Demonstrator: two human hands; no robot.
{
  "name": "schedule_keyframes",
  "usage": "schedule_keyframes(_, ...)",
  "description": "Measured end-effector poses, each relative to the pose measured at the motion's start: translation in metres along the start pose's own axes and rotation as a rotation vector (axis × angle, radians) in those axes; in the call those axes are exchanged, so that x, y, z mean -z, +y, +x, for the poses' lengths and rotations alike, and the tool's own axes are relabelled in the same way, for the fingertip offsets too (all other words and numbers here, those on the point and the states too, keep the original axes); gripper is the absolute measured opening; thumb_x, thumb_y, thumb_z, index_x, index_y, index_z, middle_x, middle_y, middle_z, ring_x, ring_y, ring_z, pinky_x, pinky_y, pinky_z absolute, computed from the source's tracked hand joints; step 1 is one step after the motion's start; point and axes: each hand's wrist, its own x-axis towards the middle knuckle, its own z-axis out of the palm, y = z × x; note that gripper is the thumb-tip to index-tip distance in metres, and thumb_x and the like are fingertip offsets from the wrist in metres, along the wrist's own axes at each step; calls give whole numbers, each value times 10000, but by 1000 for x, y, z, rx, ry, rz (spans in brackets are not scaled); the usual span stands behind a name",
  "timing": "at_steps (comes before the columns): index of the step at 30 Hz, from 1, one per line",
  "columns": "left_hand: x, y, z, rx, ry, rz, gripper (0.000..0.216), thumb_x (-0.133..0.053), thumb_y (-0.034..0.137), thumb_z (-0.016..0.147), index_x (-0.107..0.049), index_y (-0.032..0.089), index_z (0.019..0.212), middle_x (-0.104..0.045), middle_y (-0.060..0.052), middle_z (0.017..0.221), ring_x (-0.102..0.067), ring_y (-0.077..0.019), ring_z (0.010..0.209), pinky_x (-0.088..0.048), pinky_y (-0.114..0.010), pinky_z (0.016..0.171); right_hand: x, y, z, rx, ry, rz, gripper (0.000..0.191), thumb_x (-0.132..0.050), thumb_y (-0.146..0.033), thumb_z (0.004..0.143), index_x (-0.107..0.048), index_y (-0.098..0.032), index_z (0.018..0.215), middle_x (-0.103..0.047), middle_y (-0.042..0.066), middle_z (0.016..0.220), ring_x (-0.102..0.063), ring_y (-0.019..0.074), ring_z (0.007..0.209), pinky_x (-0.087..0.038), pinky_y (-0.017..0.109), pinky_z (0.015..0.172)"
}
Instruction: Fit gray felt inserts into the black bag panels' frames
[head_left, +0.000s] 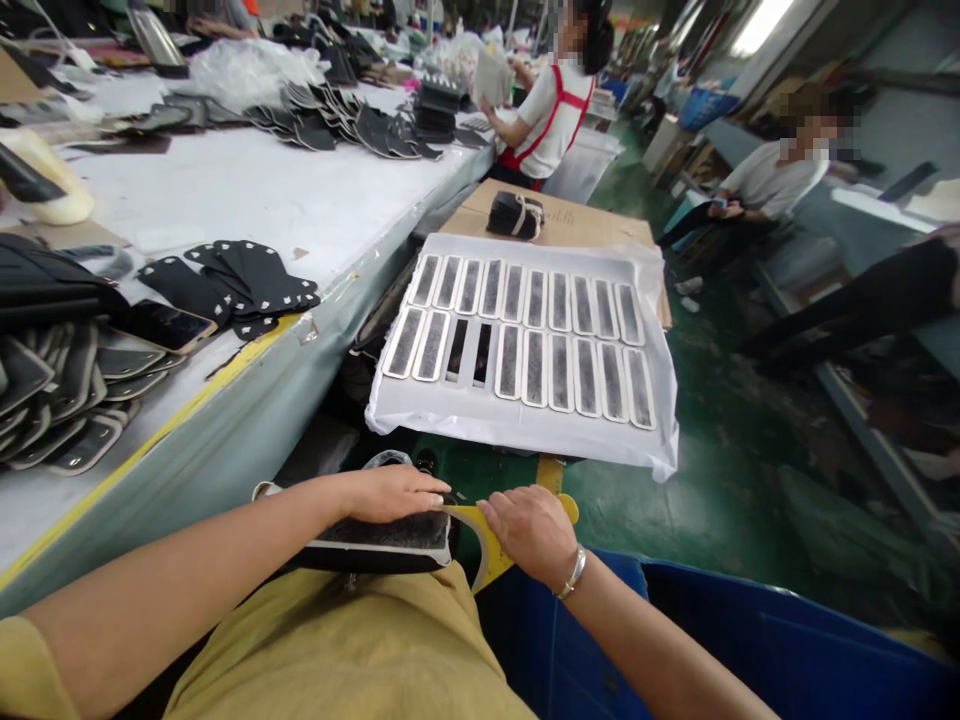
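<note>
Yellow curved piece stands just right of the seated worker's shirt, the right hand curled over its top and closed on it, probably for steadiness. To its left, the left hand lies palm down across a white-edged dark pad, seemingly keeping it flat; I can't tell whether its fingers grip anything. Farther off, dark strips lie in 2 rows on a white tray, perhaps for easy reach, with 2 gaps in the near row. What supports the pad is hidden; a blue bin at near right is cut off.
</note>
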Motion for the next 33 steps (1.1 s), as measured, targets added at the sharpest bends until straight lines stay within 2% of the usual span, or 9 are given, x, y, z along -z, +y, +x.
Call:
schedule_keyframes(7, 17, -4, 11, 58, -44, -157, 383, -498, 307, 821, -635, 186, 1158, -685, -15, 1080, -619, -184, 953, -424, -221, 830, -23, 15, -27, -396, 10, 265, 461, -257, -371, 971, -504, -184, 630, -581, 25, 583, -552, 130, 554, -299, 245, 541)
schedule_keyframes(15, 11, 0, 17, 91, 6, -97, 369, -539, 275, 750, -689, 173, 1071, -717, -32, 984, -650, -186, 887, -457, -204, 764, -50, -5, -36, -562, 9, 754, 493, -236, -504, 939, -457, -206, 615, -546, 12, 584, -513, 150, 549, -356, 253, 533)
schedule_keyframes(19, 5, 11, 17, 79, 79, 107, 386, -466, 223, 766, -682, 155, 1079, -680, -80, 1087, -623, -236, 972, -451, -269, 834, -41, -8, -37, -542, -53, 1034, 492, -258, -541, 910, -496, -188, 665, -565, 31, 682, -523, 160, 656, -418, 265, 614)
schedule_keyframes(22, 4, 22, 9, 49, 70, 138, 427, -386, 198, 819, -617, 128, 1171, -595, -95, 1236, -542, -232, 1130, -374, -288, 971, -33, -8, -47, -493, -219, 1304, 395, -462, -558, 821, -489, -175, 726, -524, 6, 695, -511, 132, 623, -445, 244, 559)
schedule_keyframes(24, 1, 27, -1, 17, 64, 145, 465, -346, 259, 871, -516, 110, 1277, -504, -98, 1338, -465, -205, 1222, -311, -277, 1034, -30, -10, -56, -481, -368, 1523, 388, -584, -532, 749, -480, -172, 849, -532, -3, 750, -544, 118, 598, -458, 223, 497)
schedule_keyframes(26, -7, 29, -12, -7, 96, 183, 614, -395, 448, 865, -378, 100, 1371, -403, -115, 1416, -385, -224, 1287, -265, -315, 1070, -29, -12, -65, -484, -473, 1666, 442, -614, -513, 742, -436, -183, 976, -559, 9, 837, -608, 131, 603, -478, 216, 460)
schedule_keyframes(28, -18, 27, -20, -16, 158, 270, 894, -511, 627, 740, -263, 99, 1418, -308, -142, 1464, -317, -283, 1320, -220, -400, 1089, -27, -13, -73, -500, -520, 1677, 446, -600, -515, 766, -399, -195, 1002, -574, 16, 870, -644, 148, 584, -478, 205, 420)
schedule_keyframes(30, -29, 22, -22, -2, 234, 372, 1066, -604, 675, 623, -209, 101, 1430, -249, -160, 1485, -282, -330, 1326, -194, -463, 1085, -24, -14, -82, -503, -556, 1645, 437, -580, -528, 784, -385, -198, 995, -582, 9, 845, -644, 147, 529, -456, 187, 378)
schedule_keyframes(33, -43, 22, -23, 33, 362, 474, 1031, -614, 657, 628, -228, 122, 1420, -306, -175, 1457, -346, -355, 1276, -242, -487, 1043, -18, -18, -83, -465, -603, 1586, 447, -555, -547, 801, -390, -196, 1025, -598, 9, 823, -624, 123, 489, -438, 175, 372)
